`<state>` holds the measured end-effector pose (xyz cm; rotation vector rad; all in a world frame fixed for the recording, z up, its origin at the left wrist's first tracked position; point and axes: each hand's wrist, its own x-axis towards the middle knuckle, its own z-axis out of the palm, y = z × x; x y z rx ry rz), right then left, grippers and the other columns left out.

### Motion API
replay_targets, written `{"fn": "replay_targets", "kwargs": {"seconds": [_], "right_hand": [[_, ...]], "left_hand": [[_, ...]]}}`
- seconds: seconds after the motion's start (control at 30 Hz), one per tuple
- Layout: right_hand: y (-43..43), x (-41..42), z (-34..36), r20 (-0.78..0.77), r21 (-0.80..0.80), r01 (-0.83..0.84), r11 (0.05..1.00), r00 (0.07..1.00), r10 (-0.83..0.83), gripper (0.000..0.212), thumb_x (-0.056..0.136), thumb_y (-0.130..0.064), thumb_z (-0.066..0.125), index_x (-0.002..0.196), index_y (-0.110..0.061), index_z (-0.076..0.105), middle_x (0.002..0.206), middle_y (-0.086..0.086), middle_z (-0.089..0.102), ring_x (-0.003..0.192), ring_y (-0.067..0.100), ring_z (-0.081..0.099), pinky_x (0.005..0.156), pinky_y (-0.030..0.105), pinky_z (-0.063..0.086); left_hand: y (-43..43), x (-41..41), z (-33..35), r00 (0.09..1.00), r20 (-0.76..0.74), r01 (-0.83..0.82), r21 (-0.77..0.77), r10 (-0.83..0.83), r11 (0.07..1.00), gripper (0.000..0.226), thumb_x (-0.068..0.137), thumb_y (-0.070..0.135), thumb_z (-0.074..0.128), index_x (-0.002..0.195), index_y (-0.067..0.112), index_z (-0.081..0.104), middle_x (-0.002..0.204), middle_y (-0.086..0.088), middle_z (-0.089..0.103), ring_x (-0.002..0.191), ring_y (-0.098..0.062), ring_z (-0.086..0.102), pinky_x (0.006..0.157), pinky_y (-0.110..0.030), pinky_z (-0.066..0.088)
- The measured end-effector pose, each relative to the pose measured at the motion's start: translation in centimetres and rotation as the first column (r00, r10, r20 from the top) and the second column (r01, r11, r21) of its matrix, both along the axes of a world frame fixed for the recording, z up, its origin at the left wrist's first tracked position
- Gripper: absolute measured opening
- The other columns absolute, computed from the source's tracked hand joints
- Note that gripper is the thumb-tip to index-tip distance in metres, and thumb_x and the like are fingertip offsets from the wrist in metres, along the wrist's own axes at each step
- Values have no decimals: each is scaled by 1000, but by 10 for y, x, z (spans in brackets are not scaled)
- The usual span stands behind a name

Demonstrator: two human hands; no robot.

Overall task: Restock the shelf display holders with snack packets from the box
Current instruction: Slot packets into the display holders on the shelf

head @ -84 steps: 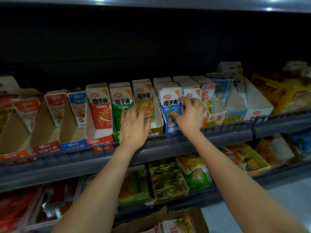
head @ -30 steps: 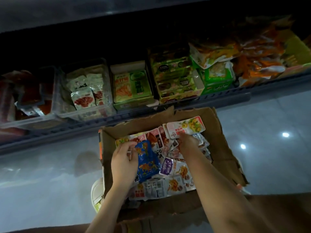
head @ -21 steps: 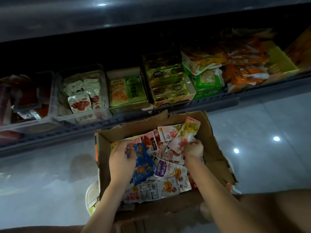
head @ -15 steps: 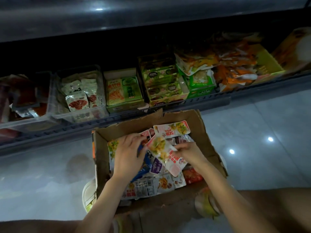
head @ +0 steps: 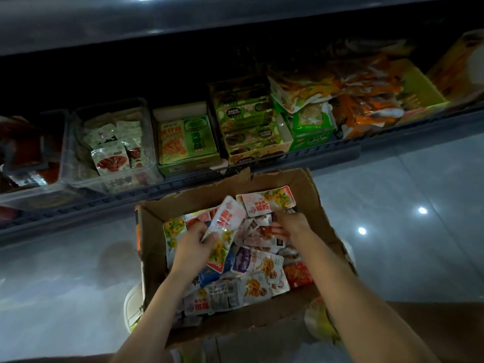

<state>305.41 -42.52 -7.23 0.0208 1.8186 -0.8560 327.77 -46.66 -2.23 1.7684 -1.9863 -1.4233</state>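
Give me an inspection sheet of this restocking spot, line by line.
Surface: glossy grey tiled floor.
Job's things: torn cardboard box holding mixed snack packets.
Clutter: nothing seen.
Hands: left hand grips a pink-and-yellow packet; right hand reaches among the packets, grip unclear.
Cables: nothing seen.
Surroundings: dim lower shelf with a clear bin and green cartons of stock.

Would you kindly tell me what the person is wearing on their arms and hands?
Nothing that shows. The left hand and right hand are ungloved; the left forearm and right forearm carry no sleeve. No watch, bracelet or ring is visible, though dim light could hide a thin one.
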Motion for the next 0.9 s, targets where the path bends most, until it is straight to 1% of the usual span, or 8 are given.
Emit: {"fn": "replay_targets", "kwargs": {"seconds": [0.17, 0.3, 0.4, 0.47, 0.53, 0.63, 0.77, 0.9], "right_hand": [[-27, 12, -47, 98, 110, 241, 964, 963, -252, 22, 86, -32, 67, 84, -11, 62, 92, 14, 69, 77, 27, 66, 72, 39, 54], [-40, 14, -54, 74, 136, 350, 927, 929, -362, 22, 82, -23, 70, 71, -7, 59, 76, 11, 67, 69, 26, 62, 74, 41, 53], [-36, 18, -36, 146, 63, 382, 922, 910, -387, 10, 91, -7, 57, 89, 1, 63, 71, 12, 62, 58, 20, 57, 56, 32, 56], [-23, 17, -24, 125, 12, 346, 938, 930, -345, 18, 93, -3, 52, 105, 2, 64, 86, 22, 68, 57, 18, 56, 63, 37, 59], [-3, 13, -9, 38, 11, 212, 977, 976, -213, 11, 89, 1, 57, 93, -6, 65, 103, 26, 67, 65, 23, 60, 84, 49, 55], [29, -1, 21, 67, -101, -94, 990, 993, 101, 22, 87, 6, 57, 86, -14, 64, 94, 12, 69, 79, 25, 64, 72, 41, 53], [30, -15, 67, -107, -167, -754, 636, 655, 748, 25, 84, 5, 63, 102, -12, 68, 85, -3, 70, 74, 2, 64, 62, 15, 46], [1, -3, 94, -357, 70, -985, 158, 123, 926, 24, 87, -3, 63, 106, -16, 71, 98, -2, 70, 76, -1, 57, 69, 14, 45]], "left_hand": [[-7, 7, -11, 965, -79, -241, 96, 249, 966, 6, 95, 22, 55, 90, 23, 53, 91, -11, 66, 81, -33, 65, 77, -51, 52], [-10, 10, -12, 928, -131, -329, 147, 348, 933, 10, 95, 20, 55, 95, 30, 53, 99, -7, 68, 82, -28, 68, 78, -49, 56], [-11, 12, -13, 890, -151, -405, 165, 429, 899, 12, 96, 17, 54, 92, 29, 53, 96, -6, 69, 80, -28, 69, 77, -49, 57], [-12, 13, -12, 884, -152, -420, 159, 443, 893, 7, 96, 16, 53, 101, 21, 53, 96, -7, 68, 78, -26, 68, 73, -46, 57], [-13, 13, -10, 883, -152, -423, 148, 443, 894, 14, 96, 14, 53, 110, 14, 50, 94, -7, 66, 74, -23, 67, 63, -37, 54], [-13, 14, -6, 891, -160, -404, 147, 425, 903, 14, 96, 11, 52, 109, 14, 49, 95, -8, 66, 70, -22, 66, 55, -30, 49], [-16, 15, 12, 911, -195, -315, 240, 363, 918, 20, 95, 5, 51, 107, 21, 52, 96, -7, 66, 74, -22, 65, 60, -32, 51], [-15, 10, 34, 927, -279, -130, 386, 249, 913, 26, 92, -2, 50, 102, 19, 61, 105, -8, 65, 89, -25, 63, 77, -36, 51]]}}
